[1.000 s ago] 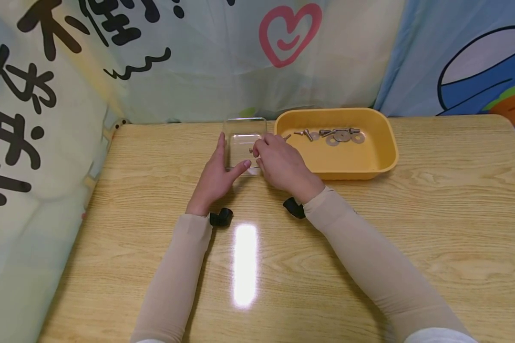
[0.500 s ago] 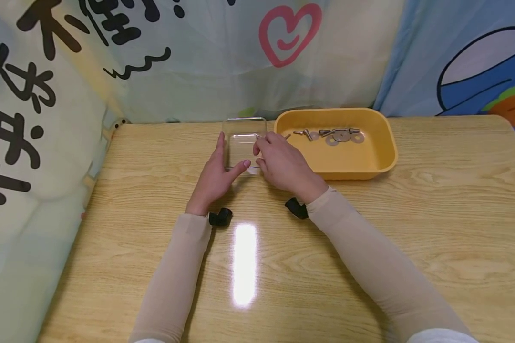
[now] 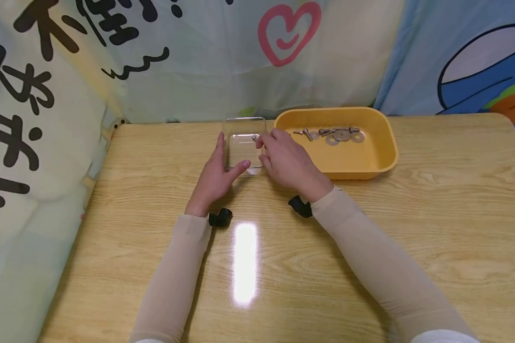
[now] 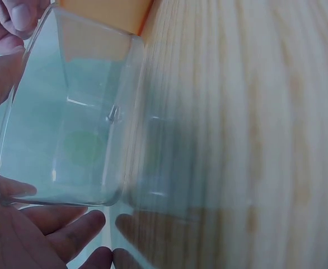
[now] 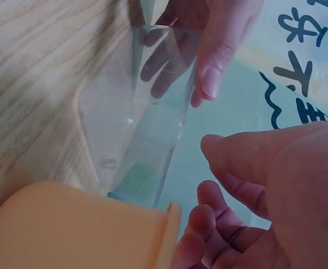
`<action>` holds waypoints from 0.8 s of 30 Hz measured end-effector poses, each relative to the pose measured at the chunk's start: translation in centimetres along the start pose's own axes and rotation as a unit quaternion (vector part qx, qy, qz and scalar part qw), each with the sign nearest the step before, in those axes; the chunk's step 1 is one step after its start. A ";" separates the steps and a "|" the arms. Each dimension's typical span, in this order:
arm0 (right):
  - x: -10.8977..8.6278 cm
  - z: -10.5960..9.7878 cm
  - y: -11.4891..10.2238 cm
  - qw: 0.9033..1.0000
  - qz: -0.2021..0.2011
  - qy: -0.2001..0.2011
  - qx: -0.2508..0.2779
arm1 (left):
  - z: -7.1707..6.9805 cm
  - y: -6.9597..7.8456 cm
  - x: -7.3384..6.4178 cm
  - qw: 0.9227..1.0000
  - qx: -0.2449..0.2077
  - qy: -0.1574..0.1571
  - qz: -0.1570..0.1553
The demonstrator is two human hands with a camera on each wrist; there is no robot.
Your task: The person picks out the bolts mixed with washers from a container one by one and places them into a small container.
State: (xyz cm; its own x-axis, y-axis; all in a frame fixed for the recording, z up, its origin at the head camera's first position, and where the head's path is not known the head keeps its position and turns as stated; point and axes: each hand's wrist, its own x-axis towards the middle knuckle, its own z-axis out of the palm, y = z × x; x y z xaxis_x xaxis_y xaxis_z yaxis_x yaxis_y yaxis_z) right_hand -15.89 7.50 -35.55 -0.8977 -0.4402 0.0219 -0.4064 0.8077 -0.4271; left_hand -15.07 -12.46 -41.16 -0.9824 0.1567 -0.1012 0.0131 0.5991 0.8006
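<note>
A clear plastic box [image 3: 240, 147] stands on the table with its mouth up. My left hand [image 3: 214, 176] holds it at the left, the fingers along its side and the thumb over the near rim. Inside the box lies a small metal screw [image 4: 113, 114]. Over the box's right rim hovers my right hand [image 3: 289, 159]. In the right wrist view, its thumb and fingers are apart and loosely bent, with nothing between them. To the right, a yellow tray [image 3: 347, 164] contains several screws [image 3: 307, 135] and flat washers [image 3: 342, 136].
The tray stands close beside the box, at the back of the wooden table [image 3: 309, 267]. A printed cloth [image 3: 206, 90] hangs behind and along the left side. Each wrist carries a small black camera mount [image 3: 221, 217].
My right hand has let go of a small screw, which now lies inside the box, and has drawn back slightly to the right. The left hand has stayed in place on the box.
</note>
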 end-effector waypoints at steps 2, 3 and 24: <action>0.0 -0.2 0.1 1.000 -0.001 0.006 0.003 | 0.0 0.1 0.0 1.000 0.003 0.002 0.000; -0.1 -0.2 0.1 1.000 -0.001 0.008 0.005 | 0.1 0.1 0.0 1.000 0.004 0.001 -0.001; -0.7 -1.1 1.6 1.000 0.025 0.012 0.015 | 0.1 0.0 -0.1 1.000 -0.006 -0.002 0.008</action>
State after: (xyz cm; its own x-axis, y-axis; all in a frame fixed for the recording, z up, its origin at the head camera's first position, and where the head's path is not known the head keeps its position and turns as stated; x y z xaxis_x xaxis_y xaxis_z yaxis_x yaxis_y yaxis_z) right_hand -16.09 9.56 -35.21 -0.9208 -0.3894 0.0206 -0.3556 0.8167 -0.4546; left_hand -15.00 -12.36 -41.18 -0.9816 0.1681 -0.0908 0.0255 0.5864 0.8096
